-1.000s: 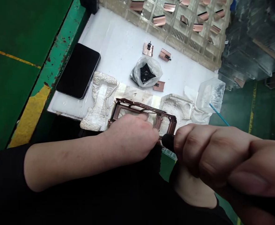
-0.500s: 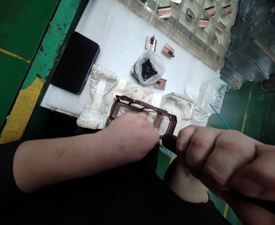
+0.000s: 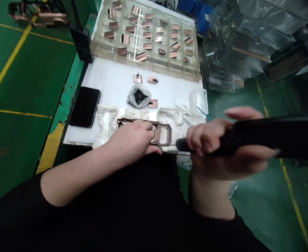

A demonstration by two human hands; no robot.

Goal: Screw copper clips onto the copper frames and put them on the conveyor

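My left hand (image 3: 134, 138) reaches over a copper-coloured model car body frame (image 3: 169, 134), fingers curled over its far rail and thumb along the near side. The frame lies in a rough white foam cradle (image 3: 105, 122), its left part mostly covered by the hand. My right hand (image 3: 216, 143), blurred, is wrapped round a long black tool that looks like an electric screwdriver (image 3: 279, 136). Its rounded dark end is near the frame's right end; no bit shows. Beyond the frame stands an open plastic bag of tiny black pieces (image 3: 140, 97), with a copper-coloured part (image 3: 153, 103) beside it.
A divided clear tray (image 3: 166, 66) holding many copper-coloured parts lies at the back. A black phone (image 3: 85, 106) is at the left. A clear cup (image 3: 198, 101) with a blue stick stands at the right, before stacked clear trays (image 3: 229, 52). Another car body (image 3: 45, 15) is far left.
The view has pulled back and shows more of the tray. My left hand's thumb now shows stretched along the frame's near side. My right hand's hold has turned, showing more of the black tool.
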